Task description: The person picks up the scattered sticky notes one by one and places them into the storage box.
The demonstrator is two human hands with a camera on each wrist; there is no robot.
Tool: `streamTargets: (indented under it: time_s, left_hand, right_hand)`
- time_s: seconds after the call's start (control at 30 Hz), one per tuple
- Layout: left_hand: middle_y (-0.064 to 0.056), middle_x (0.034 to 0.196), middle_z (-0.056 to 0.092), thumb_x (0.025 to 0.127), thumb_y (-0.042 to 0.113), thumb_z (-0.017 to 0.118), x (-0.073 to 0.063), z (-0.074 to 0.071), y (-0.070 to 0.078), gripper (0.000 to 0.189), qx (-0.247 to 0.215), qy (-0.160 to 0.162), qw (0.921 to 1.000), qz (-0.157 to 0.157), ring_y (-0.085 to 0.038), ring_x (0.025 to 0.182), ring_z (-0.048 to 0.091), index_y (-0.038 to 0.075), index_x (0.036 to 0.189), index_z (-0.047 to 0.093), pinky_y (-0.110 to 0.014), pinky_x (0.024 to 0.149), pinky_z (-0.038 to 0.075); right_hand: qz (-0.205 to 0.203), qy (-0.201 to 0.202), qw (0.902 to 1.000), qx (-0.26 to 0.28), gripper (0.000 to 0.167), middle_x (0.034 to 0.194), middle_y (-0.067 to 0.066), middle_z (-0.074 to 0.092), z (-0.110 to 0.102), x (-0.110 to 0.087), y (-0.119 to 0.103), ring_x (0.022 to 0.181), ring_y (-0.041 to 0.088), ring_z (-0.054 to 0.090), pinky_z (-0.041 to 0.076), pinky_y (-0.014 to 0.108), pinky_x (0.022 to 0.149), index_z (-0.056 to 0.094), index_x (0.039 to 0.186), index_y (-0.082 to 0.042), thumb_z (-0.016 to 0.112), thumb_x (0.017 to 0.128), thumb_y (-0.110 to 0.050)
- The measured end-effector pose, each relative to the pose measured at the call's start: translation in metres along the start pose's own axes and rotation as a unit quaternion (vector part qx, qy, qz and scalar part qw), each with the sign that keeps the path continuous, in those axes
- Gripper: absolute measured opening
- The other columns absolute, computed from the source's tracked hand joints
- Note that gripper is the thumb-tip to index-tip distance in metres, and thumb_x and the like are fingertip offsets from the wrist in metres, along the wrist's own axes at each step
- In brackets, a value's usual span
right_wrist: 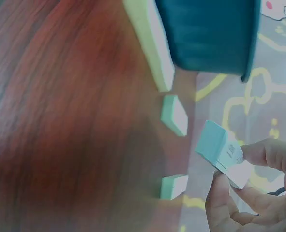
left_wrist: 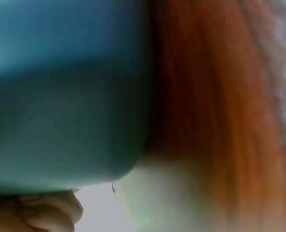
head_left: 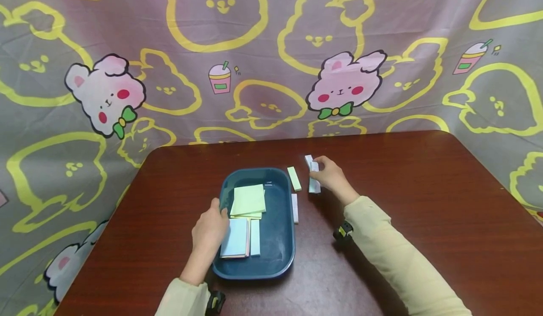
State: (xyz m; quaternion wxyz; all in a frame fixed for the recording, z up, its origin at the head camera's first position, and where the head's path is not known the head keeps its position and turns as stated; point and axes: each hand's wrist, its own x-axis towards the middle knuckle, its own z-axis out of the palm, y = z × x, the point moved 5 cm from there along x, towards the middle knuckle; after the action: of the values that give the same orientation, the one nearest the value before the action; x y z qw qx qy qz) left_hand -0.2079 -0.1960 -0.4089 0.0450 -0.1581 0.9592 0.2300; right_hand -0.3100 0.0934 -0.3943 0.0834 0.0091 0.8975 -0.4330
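Note:
A blue tray [head_left: 277, 254] lies on the table, and my left hand [head_left: 209, 228] grips its left rim. The left wrist view shows the tray's blurred outer wall [left_wrist: 60, 130] and curled fingertips [left_wrist: 55, 210] against its edge. Beyond the tray's right side, my right hand [head_left: 333, 178] pinches a narrow pale-blue sticky note pad [right_wrist: 213, 140] between thumb and fingers, raised above the table. Close to that hand lie other narrow pads, one a pale strip [head_left: 313, 187]. Inside the tray are square yellow-green sticky notes [head_left: 249, 199], a blue square pad [head_left: 234, 238] and a narrow light-blue pad [head_left: 255, 238].
Between the tray and my right hand lie a narrow green pad [head_left: 294, 178] and a whitish pad [head_left: 295, 208] beside the tray's right rim. The brown table [head_left: 424, 203] extends to the right. A patterned cloth [head_left: 263, 70] hangs behind its back edge.

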Motion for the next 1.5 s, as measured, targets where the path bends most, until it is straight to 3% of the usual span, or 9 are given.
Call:
streamTargets:
  time_s: [0.23, 0.37, 0.53, 0.8, 0.97, 1.23, 1.5]
  left_hand:
    - [-0.031, 0.117, 0.061, 0.099, 0.021, 0.044, 0.001, 0.0, 0.001, 0.047, 0.002, -0.002, 1.0, 0.005, -0.037, 0.082, 0.065, 0.0, 0.14, 0.038, -0.049, 0.066, 0.05]
    - [-0.031, 0.117, 0.061, 0.099, 0.021, 0.044, 0.001, 0.0, 0.002, 0.046, 0.003, 0.0, 1.0, 0.007, -0.037, 0.082, 0.065, 0.0, 0.14, 0.038, -0.05, 0.068, 0.05]
    - [-0.03, 0.117, 0.061, 0.099, 0.021, 0.044, 0.0, 0.0, 0.001, 0.046, 0.002, 0.001, 1.0, 0.005, -0.037, 0.083, 0.065, 0.0, 0.14, 0.038, -0.051, 0.07, 0.05]
    - [-0.031, 0.118, 0.06, 0.099, 0.022, 0.043, 0.001, 0.0, 0.0, 0.047, 0.004, -0.002, 1.0, 0.003, -0.037, 0.084, 0.065, 0.0, 0.14, 0.037, -0.05, 0.069, 0.05]
    - [-0.031, 0.117, 0.061, 0.099, 0.022, 0.044, 0.0, -0.001, 0.001, 0.047, 0.004, -0.002, 1.0, 0.003, -0.035, 0.081, 0.065, 0.0, 0.14, 0.038, -0.049, 0.067, 0.05]
    - [-0.029, 0.114, 0.062, 0.099, 0.023, 0.043, 0.001, 0.0, 0.0, 0.046, 0.004, -0.001, 1.0, 0.001, -0.034, 0.079, 0.065, 0.001, 0.14, 0.038, -0.047, 0.065, 0.049]
    - [-0.029, 0.111, 0.063, 0.099, 0.022, 0.044, 0.0, 0.0, 0.0, 0.046, 0.0, 0.001, 1.0, 0.002, -0.031, 0.073, 0.063, 0.001, 0.139, 0.039, -0.043, 0.061, 0.048]
  right_hand:
    - [-0.008, -0.03, 0.9982, 0.052, 0.052, 0.129, 0.025, 0.05, -0.002, -0.008, -0.014, 0.099, 0.029, 0.056, 0.052, 0.04, 0.084, 0.042, 0.134, 0.002, 0.062, 0.088, -0.014]
    - [-0.015, -0.052, 0.9942, 0.092, 0.051, 0.114, 0.023, 0.054, 0.0, -0.012, -0.02, 0.09, 0.024, 0.057, 0.053, 0.043, 0.085, 0.044, 0.132, 0.003, 0.065, 0.088, -0.011]
    - [-0.026, -0.076, 0.9912, 0.105, 0.048, 0.099, 0.019, 0.057, 0.004, -0.017, -0.032, 0.078, 0.018, 0.057, 0.054, 0.04, 0.081, 0.046, 0.13, 0.002, 0.065, 0.088, -0.01]
    - [-0.051, -0.099, 0.9909, 0.075, 0.047, 0.102, 0.018, 0.059, 0.015, -0.031, -0.055, 0.09, 0.029, 0.06, 0.053, 0.038, 0.081, 0.05, 0.13, -0.005, 0.067, 0.088, -0.02]
    - [-0.058, -0.137, 0.9856, 0.08, 0.044, 0.091, 0.015, 0.061, 0.031, -0.04, -0.066, 0.077, 0.021, 0.06, 0.055, 0.035, 0.076, 0.052, 0.125, -0.004, 0.07, 0.086, -0.017]
    - [-0.087, -0.182, 0.9788, 0.038, 0.041, 0.082, 0.013, 0.062, 0.06, -0.055, -0.076, 0.066, 0.015, 0.059, 0.053, 0.027, 0.064, 0.054, 0.121, -0.002, 0.071, 0.084, -0.01]
    - [-0.086, -0.176, 0.9805, 0.014, 0.028, 0.077, 0.011, 0.061, 0.082, -0.065, -0.079, 0.06, 0.016, 0.057, 0.05, 0.027, 0.059, 0.06, 0.111, -0.006, 0.07, 0.084, -0.009]
